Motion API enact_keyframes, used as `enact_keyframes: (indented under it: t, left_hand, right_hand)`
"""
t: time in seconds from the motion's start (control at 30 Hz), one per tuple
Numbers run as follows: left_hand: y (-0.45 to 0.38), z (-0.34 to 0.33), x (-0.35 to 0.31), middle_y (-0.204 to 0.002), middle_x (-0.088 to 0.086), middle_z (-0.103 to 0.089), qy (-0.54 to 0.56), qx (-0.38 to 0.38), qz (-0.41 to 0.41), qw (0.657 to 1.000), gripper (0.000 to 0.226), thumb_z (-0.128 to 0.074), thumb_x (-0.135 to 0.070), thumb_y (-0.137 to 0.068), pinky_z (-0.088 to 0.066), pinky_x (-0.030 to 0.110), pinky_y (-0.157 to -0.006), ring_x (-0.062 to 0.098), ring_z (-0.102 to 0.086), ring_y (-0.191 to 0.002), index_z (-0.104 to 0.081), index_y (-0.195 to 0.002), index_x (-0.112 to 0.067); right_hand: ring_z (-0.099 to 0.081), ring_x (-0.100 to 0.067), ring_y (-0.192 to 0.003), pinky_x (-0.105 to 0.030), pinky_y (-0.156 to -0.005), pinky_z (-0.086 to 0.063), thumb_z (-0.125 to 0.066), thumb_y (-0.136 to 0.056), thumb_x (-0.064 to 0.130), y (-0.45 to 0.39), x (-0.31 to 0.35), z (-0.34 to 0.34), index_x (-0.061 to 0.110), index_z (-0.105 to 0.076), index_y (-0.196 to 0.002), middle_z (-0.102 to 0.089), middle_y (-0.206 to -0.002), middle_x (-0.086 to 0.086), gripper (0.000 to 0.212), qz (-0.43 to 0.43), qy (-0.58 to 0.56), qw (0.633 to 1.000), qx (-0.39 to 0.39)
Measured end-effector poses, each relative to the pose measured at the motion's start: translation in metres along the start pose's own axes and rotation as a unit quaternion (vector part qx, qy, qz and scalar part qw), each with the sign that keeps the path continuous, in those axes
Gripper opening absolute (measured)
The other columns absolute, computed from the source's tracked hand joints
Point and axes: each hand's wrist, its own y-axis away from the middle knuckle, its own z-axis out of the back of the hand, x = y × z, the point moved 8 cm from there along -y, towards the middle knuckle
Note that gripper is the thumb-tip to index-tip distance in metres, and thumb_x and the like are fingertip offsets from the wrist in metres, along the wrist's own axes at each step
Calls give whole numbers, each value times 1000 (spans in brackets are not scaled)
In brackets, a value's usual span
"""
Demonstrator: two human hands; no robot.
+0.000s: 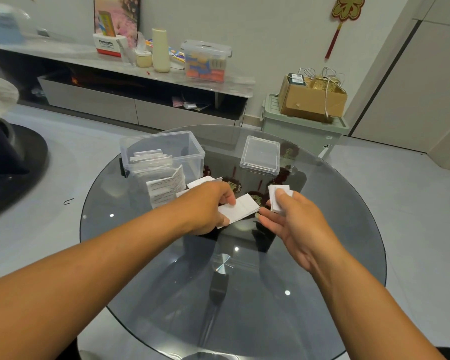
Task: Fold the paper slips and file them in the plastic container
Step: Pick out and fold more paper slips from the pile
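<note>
While my left hand point(208, 206) pinches a folded slip point(240, 209) above the glass bench point(335, 255), my right hand point(294, 222) grips a smaller folded slip point(277, 193) under its thumb. Behind, left, the clear container point(164, 154) holds filed slips; its lid point(260, 155) lies apart.
</note>
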Motion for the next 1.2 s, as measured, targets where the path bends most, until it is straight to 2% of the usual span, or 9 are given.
enact_keyframes:
  t: [0.07,0.23,0.4,0.57,0.77,0.87,0.97,1.07,1.2]
  left_hand:
    - [1,-5,-1,-116,-10,-57,24,21,-6,999,51,-80,-19,-86,-44,23,-77,13,-57,-100,-56,-129,-32]
    - [0,-9,-1,-109,-10,-58,34,33,0,999,72,-82,-23,-84,-45,26,-79,13,-59,-96,-46,-145,-28]
    - [-1,-9,1,-109,-3,-68,46,9,-1,999,42,-87,-20,-77,-53,28,-81,16,-65,-94,-66,-113,-25]
    - [2,-6,-1,-98,-4,-68,55,-9,-28,998,25,-84,-13,-79,-53,24,-69,14,-64,-84,-64,-85,-27]
    - [11,-2,-11,-86,-8,-67,151,-88,-80,981,25,-79,-7,-85,-49,11,-63,7,-62,-74,-67,-82,-29]
    - [15,-2,-15,-89,-2,-72,224,-91,-84,967,28,-81,-3,-82,-56,19,-70,8,-67,-74,-67,-91,-27]
    - [20,-2,-19,-98,-6,-76,284,-51,-77,954,35,-74,-5,-89,-59,23,-80,6,-73,-88,-63,-116,-25]
    - [21,1,-16,-112,-7,-74,372,-53,-39,926,43,-62,-3,-95,-57,26,-92,7,-71,-102,-58,-131,-25]
    - [21,-5,-15,-126,-2,-69,502,-7,6,865,45,-68,-26,-96,-56,39,-100,12,-68,-114,-56,-138,-21]
  right_hand:
    - [-71,-31,-104,-40,-88,-60,-49,-109,22,1,0,0,10,-54,-135,-63,-124,-14,29,-21,-33,999,1]
    - [-77,-26,-95,-36,-79,-60,-44,-111,26,9,-4,-11,16,-57,-124,-78,-108,-13,21,-46,-22,997,52]
    - [-76,-13,-88,-25,-72,-56,-43,-110,26,14,-7,-26,17,-63,-115,-80,-98,-2,23,34,183,977,104]
    - [-54,-2,-59,-16,-57,-46,-53,-106,31,11,-8,-23,8,-72,-100,-68,-83,1,30,87,326,938,82]
    - [-66,-15,-80,-27,-68,-56,-57,-104,37,12,1,-21,17,-71,-101,-74,-94,1,24,105,305,944,70]
    - [-70,-26,-87,-43,-76,-60,-64,-99,36,13,11,-19,17,-70,-98,-74,-91,-1,20,153,314,936,51]
    - [-72,-22,-88,-49,-82,-62,-70,-96,34,13,15,-15,20,-70,-96,-75,-90,2,14,169,301,938,38]
    - [-73,-17,-84,-37,-77,-63,-72,-95,28,13,21,-10,15,-72,-96,-75,-89,-3,13,188,258,947,28]
    - [-64,-12,-72,-25,-67,-54,-72,-95,21,15,27,-10,8,-72,-92,-74,-87,-13,13,211,160,963,46]
